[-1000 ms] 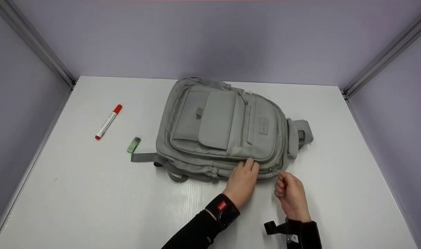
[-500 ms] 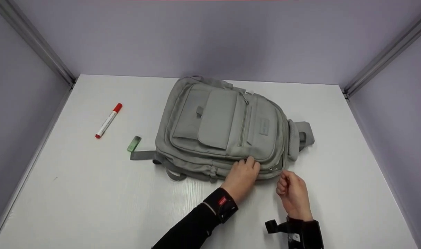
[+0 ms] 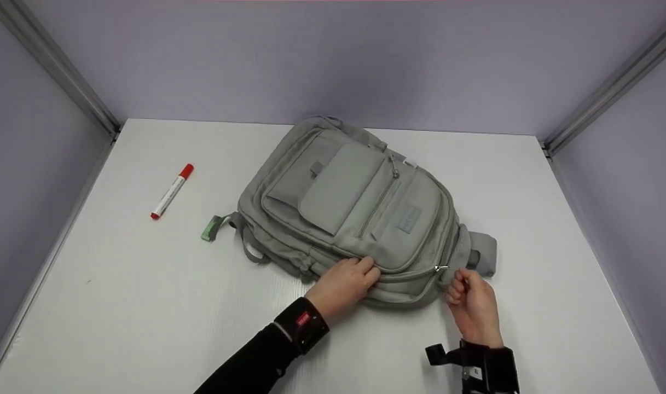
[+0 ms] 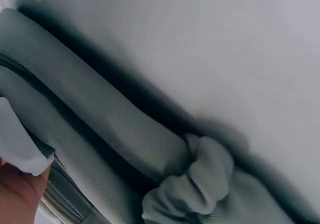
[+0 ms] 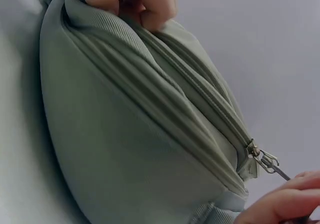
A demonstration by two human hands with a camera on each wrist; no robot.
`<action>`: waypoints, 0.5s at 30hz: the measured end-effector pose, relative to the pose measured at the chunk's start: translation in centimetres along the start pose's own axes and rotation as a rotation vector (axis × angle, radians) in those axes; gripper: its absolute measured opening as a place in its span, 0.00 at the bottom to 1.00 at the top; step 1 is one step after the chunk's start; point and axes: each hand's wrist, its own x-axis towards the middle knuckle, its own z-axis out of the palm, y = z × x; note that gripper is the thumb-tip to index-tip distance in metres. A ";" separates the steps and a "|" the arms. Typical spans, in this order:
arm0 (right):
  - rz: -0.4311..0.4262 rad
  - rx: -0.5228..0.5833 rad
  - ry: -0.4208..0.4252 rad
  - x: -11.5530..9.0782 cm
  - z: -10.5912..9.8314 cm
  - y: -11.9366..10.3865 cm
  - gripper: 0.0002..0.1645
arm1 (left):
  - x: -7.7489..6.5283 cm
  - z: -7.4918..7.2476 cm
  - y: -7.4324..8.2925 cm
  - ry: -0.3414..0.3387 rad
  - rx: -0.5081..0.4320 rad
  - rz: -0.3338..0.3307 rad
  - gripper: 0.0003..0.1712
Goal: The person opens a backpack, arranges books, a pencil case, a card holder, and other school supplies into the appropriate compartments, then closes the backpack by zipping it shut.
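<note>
A grey-green backpack (image 3: 333, 191) lies on its back on the white table in the head view, its top end to the right. My left hand (image 3: 346, 284) grips the fabric along its near side, beside the zipper. In the right wrist view the left fingers (image 5: 155, 6) curl over that edge. My right hand (image 3: 475, 303) pinches a zipper pull (image 5: 282, 173) at the near top corner, with the metal slider (image 5: 253, 149) just in front of the fingers. In the left wrist view a white piece (image 4: 20, 141) of unclear kind shows by the thumb.
A white marker (image 3: 171, 192) with red ends lies on the left of the table (image 3: 119, 301). Near it is a small green block (image 3: 211, 229), like an eraser, with a backpack strap end (image 3: 223, 220) against it. Lilac walls (image 3: 256, 65) enclose the table.
The backpack has turned clockwise, its top end coming nearer the person. My left hand has shifted left with the fabric; my right hand has moved slightly right. The strap end has swung up to the green block.
</note>
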 end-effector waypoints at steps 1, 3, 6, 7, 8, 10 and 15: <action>0.000 0.001 -0.003 0.0 0.0 0.0 0.24 | -0.3 -0.1 -0.3 0.009 -0.011 0.000 0.05; 0.000 0.005 -0.008 0.0 0.1 0.0 0.24 | -1.0 -0.1 -0.9 0.025 -0.024 -0.001 0.04; 0.010 0.004 -0.004 0.0 0.3 -0.1 0.24 | -1.9 -0.3 -1.6 0.039 -0.036 -0.006 0.06; 0.016 -0.001 0.000 0.0 0.4 -0.1 0.24 | -2.1 -0.4 -1.8 0.045 -0.037 -0.009 0.06; 0.025 -0.007 0.003 0.0 0.5 -0.2 0.24 | -2.4 -0.5 -2.1 0.051 -0.039 -0.011 0.07; 0.050 -0.011 0.004 0.1 0.6 -0.4 0.23 | -2.9 -0.7 -2.5 0.069 -0.037 -0.017 0.07; 0.111 0.021 -0.027 0.5 0.6 -1.3 0.23 | -4.2 -1.0 -3.9 0.149 0.032 -0.027 0.09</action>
